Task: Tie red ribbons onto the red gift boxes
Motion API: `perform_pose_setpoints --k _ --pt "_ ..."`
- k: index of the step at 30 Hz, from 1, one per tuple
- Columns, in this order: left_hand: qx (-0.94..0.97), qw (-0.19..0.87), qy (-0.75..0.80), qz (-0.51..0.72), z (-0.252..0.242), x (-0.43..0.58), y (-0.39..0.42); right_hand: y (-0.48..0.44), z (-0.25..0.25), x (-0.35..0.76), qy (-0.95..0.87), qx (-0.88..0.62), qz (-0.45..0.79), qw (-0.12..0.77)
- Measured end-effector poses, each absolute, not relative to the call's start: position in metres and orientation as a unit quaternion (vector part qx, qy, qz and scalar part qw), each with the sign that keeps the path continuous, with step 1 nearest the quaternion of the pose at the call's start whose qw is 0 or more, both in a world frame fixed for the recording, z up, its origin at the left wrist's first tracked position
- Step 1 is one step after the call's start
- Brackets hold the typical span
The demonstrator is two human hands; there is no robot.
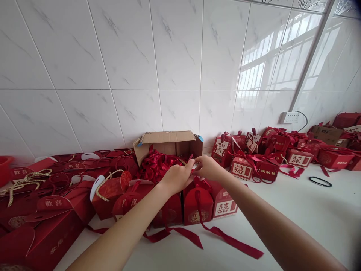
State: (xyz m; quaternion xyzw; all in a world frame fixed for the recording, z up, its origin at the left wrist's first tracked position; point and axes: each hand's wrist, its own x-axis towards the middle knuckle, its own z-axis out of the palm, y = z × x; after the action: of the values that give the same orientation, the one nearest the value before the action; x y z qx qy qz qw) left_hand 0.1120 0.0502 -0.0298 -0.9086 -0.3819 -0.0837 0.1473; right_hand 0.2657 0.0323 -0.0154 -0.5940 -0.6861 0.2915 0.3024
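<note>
My left hand (177, 176) and my right hand (208, 168) meet fingertip to fingertip above a row of small red gift boxes. Both are closed in a pinch, and what lies between the fingers is too small to make out. Just below them stands a red gift box (194, 208) with a dark red ribbon (234, 242) trailing onto the table. To its right is a gift box with a white label (224, 208). Behind my left hand an open cardboard box (166, 137) holds a tangled heap of red ribbons (158, 164).
Larger red boxes (53, 233) with rope handles crowd the left side. More ribboned gift boxes (242, 168) stand back right, near a black ring (320, 181) on the white table (307, 218). A tiled wall (180, 109) with a socket strip (289, 117) closes off the back.
</note>
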Motion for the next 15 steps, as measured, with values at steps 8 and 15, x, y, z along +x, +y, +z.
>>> perform_pose_setpoints --k 8,15 --pt "-0.907 0.111 -0.394 -0.096 -0.031 0.11 0.051 0.034 -0.015 0.263 -0.669 -0.602 0.289 0.326" --pt "-0.906 0.012 -0.396 -0.15 -0.03 0.105 0.056 0.032 0.027 0.267 -0.627 -0.593 0.229 0.451"
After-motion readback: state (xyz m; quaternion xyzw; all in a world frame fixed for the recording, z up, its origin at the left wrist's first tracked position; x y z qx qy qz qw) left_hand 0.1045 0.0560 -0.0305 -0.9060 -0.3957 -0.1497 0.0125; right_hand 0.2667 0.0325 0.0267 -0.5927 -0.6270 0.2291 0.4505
